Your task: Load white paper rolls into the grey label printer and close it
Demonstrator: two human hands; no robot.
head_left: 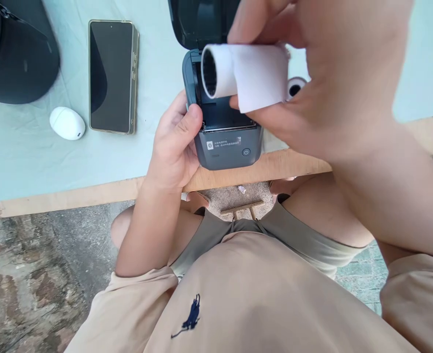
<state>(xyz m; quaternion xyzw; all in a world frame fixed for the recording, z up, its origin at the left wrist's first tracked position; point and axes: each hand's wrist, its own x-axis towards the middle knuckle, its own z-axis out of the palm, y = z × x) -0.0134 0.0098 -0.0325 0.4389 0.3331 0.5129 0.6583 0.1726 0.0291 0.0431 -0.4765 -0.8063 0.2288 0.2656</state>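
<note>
My left hand [178, 139] is wrapped round the left side of a dark grey label printer [229, 147], thumb on its upper edge. The printer's black lid [198, 24] stands raised at the back, and its inner bay is exposed. Above that bay, a roll of white paper [262, 76] on a hollow core is held in the fingers of my right hand [304, 83]. A loose flap of the paper hangs down over the front of the roll. My right hand hides part of the lid and the printer's right side.
On the pale table cover [154, 49] lie a smartphone [111, 76] and a white oval case [67, 123]. A black bag [18, 54] stands at the far left. Another roll [296, 88] shows partly behind my right hand. The wooden table edge [91, 196] runs in front of my lap.
</note>
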